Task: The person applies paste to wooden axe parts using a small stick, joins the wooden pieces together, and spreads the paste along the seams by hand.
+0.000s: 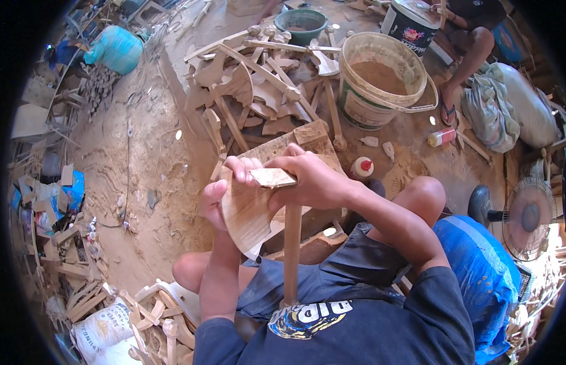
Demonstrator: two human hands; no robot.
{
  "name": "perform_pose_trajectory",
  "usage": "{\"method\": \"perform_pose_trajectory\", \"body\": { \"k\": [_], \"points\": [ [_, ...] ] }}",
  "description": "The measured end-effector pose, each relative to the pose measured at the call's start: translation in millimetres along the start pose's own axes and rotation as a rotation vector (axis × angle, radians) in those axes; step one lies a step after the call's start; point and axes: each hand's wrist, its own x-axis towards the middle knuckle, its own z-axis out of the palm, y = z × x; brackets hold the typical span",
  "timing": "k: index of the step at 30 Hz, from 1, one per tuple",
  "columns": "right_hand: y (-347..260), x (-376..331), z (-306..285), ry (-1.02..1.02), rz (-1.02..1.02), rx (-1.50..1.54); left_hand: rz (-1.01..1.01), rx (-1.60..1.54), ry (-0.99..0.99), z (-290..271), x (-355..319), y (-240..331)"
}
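A curved, flat wooden board (239, 205) with visible grain is held up above my lap. My left hand (217, 193) is closed on its left edge, fingers over the top and thumb at the side. My right hand (313, 176) is closed around a small flat wooden piece (273, 177) against the board, its pale end facing up. Whether that piece is separate or part of the board, I cannot tell. Below my right hand a round wooden rod (292, 252) runs down toward my shirt; its upper end is hidden. Behind both hands stands a wooden work block (313, 140).
Beyond the block lies a pile of cut wooden parts (252, 85). A dusty bucket (380, 79), a green basin (301, 25) and a red-capped bottle (362, 167) stand around it. Another person's leg (465, 67) is at far right. A fan (529, 213) and blue sack (477, 267) sit to my right.
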Motion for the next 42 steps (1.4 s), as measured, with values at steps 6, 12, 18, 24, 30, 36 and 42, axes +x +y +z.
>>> {"method": "perform_pose_trajectory", "body": {
  "k": [6, 12, 18, 24, 30, 36, 42],
  "points": [
    [6.6, 7.8, -35.2, 0.038, -0.045, -0.278, 0.056, 0.437, 0.495, -22.1, 21.3, 15.1],
    [1.1, -8.7, -81.7, 0.341, -0.042, -0.438, -0.005, 0.574, 0.519, -33.0, 21.1, 24.0],
    [3.2, -5.5, -86.2, 0.562, -0.117, -0.465, -0.098, 0.841, 0.348, -17.8, 15.2, 15.5],
    [-3.0, 2.5, -48.3, 0.780, -0.095, -0.205, -0.116, 0.678, 0.454, -22.4, 13.7, -18.1],
    [5.9, 4.9, 25.1, 0.559, -0.240, -0.269, 0.205, 0.299, 0.552, -19.4, 31.3, -18.4],
    [9.0, 3.5, 14.7, 0.217, 0.111, -0.207, 0.029, 0.270, 0.601, -36.2, 24.2, 11.9],
    [94.3, -26.7, -26.7, 0.055, 0.246, -0.930, 0.102, 0.121, 0.499, -54.1, 30.9, 34.8]
  ]
}}
